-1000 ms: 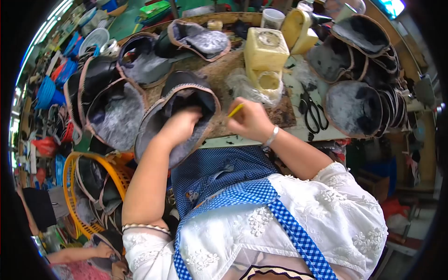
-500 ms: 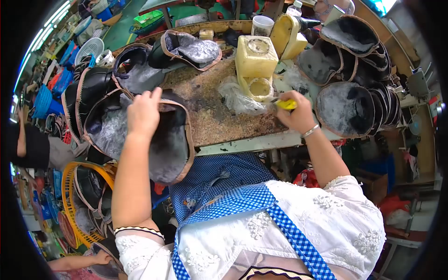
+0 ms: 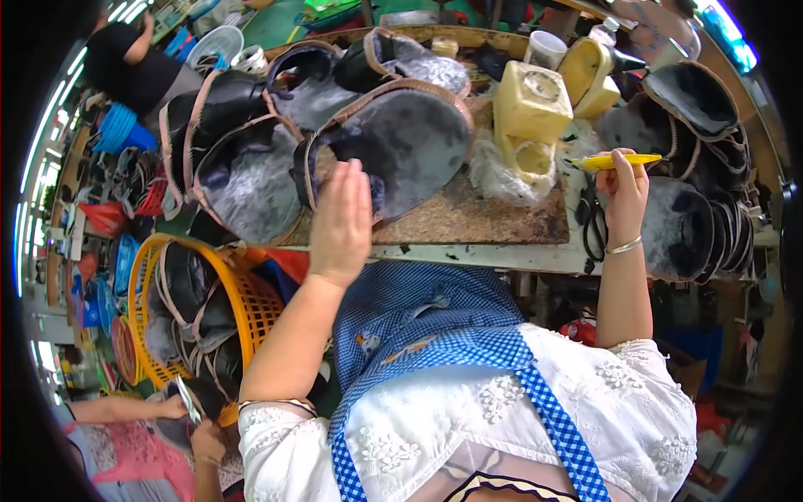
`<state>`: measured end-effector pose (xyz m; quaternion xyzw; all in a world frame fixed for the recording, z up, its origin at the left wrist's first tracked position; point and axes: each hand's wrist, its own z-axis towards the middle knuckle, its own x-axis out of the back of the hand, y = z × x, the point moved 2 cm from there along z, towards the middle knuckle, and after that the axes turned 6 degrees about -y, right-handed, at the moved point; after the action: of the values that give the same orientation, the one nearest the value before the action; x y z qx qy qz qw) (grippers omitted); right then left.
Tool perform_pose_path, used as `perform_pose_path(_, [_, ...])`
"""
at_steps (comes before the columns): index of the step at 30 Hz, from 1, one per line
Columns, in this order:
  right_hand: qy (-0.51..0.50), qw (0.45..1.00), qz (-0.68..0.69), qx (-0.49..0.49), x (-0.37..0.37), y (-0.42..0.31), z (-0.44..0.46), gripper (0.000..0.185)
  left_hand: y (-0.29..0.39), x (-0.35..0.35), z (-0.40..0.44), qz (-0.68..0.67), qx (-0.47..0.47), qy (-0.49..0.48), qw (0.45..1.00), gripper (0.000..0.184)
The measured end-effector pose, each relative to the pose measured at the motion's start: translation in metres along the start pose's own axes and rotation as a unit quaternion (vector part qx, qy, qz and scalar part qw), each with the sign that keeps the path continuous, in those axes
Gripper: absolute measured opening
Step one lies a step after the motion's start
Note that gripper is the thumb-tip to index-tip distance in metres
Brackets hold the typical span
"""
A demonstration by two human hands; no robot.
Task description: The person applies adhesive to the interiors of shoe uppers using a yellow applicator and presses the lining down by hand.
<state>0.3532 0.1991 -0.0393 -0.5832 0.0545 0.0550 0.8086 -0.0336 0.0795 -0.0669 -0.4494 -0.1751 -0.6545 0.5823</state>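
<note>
Shifting inward from the front edge of the tabletop (image 3: 468, 252) since the earlier frame, one fleece-lined boot (image 3: 410, 125) is now lying across the brown board (image 3: 519, 222). Closest in, the left hand (image 3: 341, 222) is reaching up over its near rim, fingers straight and pressed together; from where I'm standing I cannot tell whether they are touching it. The right hand (image 3: 627, 188) is standing raised, wrist below, fingers pinching a yellow-handled cutter (image 3: 619, 161) near the black scissors (image 3: 595, 234). Other lined boots are crowding around: left boots (image 3: 247, 180) beside this one, stacked boots (image 3: 682, 226) opposite. This one is seemingly being worked; which others are finished, I'm not managing to tell. Farther in, a yellow container (image 3: 535, 100) is standing upright.
</note>
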Motion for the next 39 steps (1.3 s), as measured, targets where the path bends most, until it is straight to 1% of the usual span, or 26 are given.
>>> perform_pose_path(1, [-0.009, 0.999, 0.037, -0.012, -0.013, 0.002, -0.005, 0.01, 0.007, -0.011, -0.01, -0.035, 0.036, -0.082, 0.995, 0.052])
perform_pose_path(2, [-0.054, 0.997, 0.059, -0.02, -0.022, 0.004, -0.008, 0.009, 0.015, -0.024, -0.018, -0.071, 0.072, -0.159, 0.982, 0.055])
perform_pose_path(3, [-0.096, 0.992, 0.078, -0.028, -0.035, 0.006, -0.012, 0.009, 0.017, -0.037, -0.023, -0.055, 0.13, -0.202, 0.969, 0.052])
perform_pose_path(4, [-0.136, 0.985, 0.096, -0.034, -0.049, 0.006, -0.016, 0.009, 0.018, -0.048, -0.023, -0.088, 0.142, -0.214, 0.963, 0.05])
perform_pose_path(6, [-0.21, 0.971, 0.083, -0.072, -0.074, 0.007, -0.026, 0.009, 0.026, -0.033, 0.002, -0.138, 0.213, -0.275, 0.927, 0.041])
perform_pose_path(8, [-0.268, 0.958, 0.026, -0.097, -0.095, 0.014, -0.036, 0.007, 0.022, -0.039, 0.007, -0.126, 0.221, -0.281, 0.925, 0.032])
perform_pose_path(9, [-0.291, 0.949, 0.044, -0.113, -0.104, 0.018, -0.042, 0.007, 0.019, -0.042, 0.011, -0.12, 0.227, -0.282, 0.924, 0.028])
perform_pose_path(12, [-0.342, 0.925, 0.083, -0.142, -0.124, 0.033, -0.059, 0.011, -0.006, -0.044, 0.011, -0.184, 0.303, -0.26, 0.898, 0.02])
perform_pose_path(13, [-0.357, 0.927, 0.065, -0.09, -0.134, 0.04, -0.063, 0.015, -0.011, -0.04, 0.011, -0.232, 0.34, -0.21, 0.887, 0.018])
perform_pose_path(14, [-0.37, 0.927, 0.046, -0.038, -0.146, 0.048, -0.068, 0.019, -0.017, -0.048, 0.007, -0.246, 0.352, -0.199, 0.881, 0.019])
perform_pose_path(16, [-0.382, 0.923, 0.002, 0.057, -0.171, 0.061, -0.071, 0.027, -0.021, -0.049, 0.006, -0.274, 0.353, -0.162, 0.88, 0.019])
perform_pose_path(17, [-0.396, 0.905, -0.087, 0.129, -0.185, 0.055, -0.068, 0.03, -0.022, -0.05, 0.007, -0.271, 0.356, -0.172, 0.878, 0.019])
perform_pose_path(18, [-0.393, 0.896, -0.106, 0.178, -0.199, 0.059, -0.068, 0.03, -0.023, -0.051, 0.008, -0.268, 0.359, -0.181, 0.875, 0.02])
perform_pose_path(20, [-0.403, 0.875, -0.163, 0.213, -0.217, 0.075, -0.072, 0.029, -0.024, -0.052, 0.006, -0.261, 0.364, -0.193, 0.873, 0.019])
perform_pose_path(23, [-0.457, 0.853, -0.192, 0.166, -0.212, 0.077, -0.079, 0.024, -0.026, -0.051, 0.003, -0.267, 0.355, -0.179, 0.878, 0.016])
perform_pose_path(24, [-0.458, 0.866, -0.154, 0.126, -0.206, 0.071, -0.079, 0.022, -0.023, -0.048, 0.001, -0.281, 0.346, -0.163, 0.88, 0.016])
perform_pose_path(26, [-0.452, 0.887, -0.08, 0.044, -0.189, 0.051, -0.075, 0.018, -0.014, -0.042, -0.002, -0.283, 0.335, -0.153, 0.886, 0.018])
perform_pose_path(27, [-0.41, 0.909, -0.062, 0.043, -0.177, 0.043, -0.068, 0.015, -0.009, -0.04, -0.002, -0.269, 0.335, -0.159, 0.889, 0.019])
perform_pose_path(28, [-0.347, 0.936, -0.013, 0.06, -0.163, 0.038, -0.06, 0.013, -0.004, -0.038, -0.002, -0.256, 0.335, -0.164, 0.892, 0.02])
perform_pose_path(29, [-0.272, 0.962, -0.01, 0.021, -0.145, 0.024, -0.053, 0.011, 0.003, -0.035, -0.002, -0.222, 0.342, -0.184, 0.894, 0.02])
perform_pose_path(30, [-0.192, 0.981, -0.03, 0.024, -0.13, 0.01, -0.044, 0.011, 0.01, -0.035, -0.005, -0.212, 0.313, -0.152, 0.913, 0.021])
perform_pose_path(32, [-0.03, 0.989, -0.08, 0.124, -0.096, 0.012, -0.017, 0.02, 0.024, -0.037, -0.016, -0.19, 0.252, -0.085, 0.945, 0.021])
perform_pose_path(33, [-0.01, 0.966, -0.226, 0.123, -0.083, 0.008, -0.004, 0.027, 0.031, -0.037, -0.02, -0.209, 0.24, -0.122, 0.94, 0.023])
perform_pose_path(34, [0.012, 0.923, -0.366, 0.119, -0.072, 0.003, 0.01, 0.033, 0.036, -0.03, -0.02, -0.203, 0.212, -0.129, 0.947, 0.028])
perform_pose_path(37, [-0.009, 0.767, -0.618, 0.175, -0.05, 0.037, 0.041, 0.048, 0.046, -0.025, -0.032, -0.2, 0.172, -0.187, 0.946, 0.05])
perform_pose_path(39, [0.059, 0.776, -0.59, 0.218, -0.061, 0.022, 0.036, 0.055, 0.053, -0.021, -0.037, -0.188, 0.156, -0.21, 0.947, 0.064])
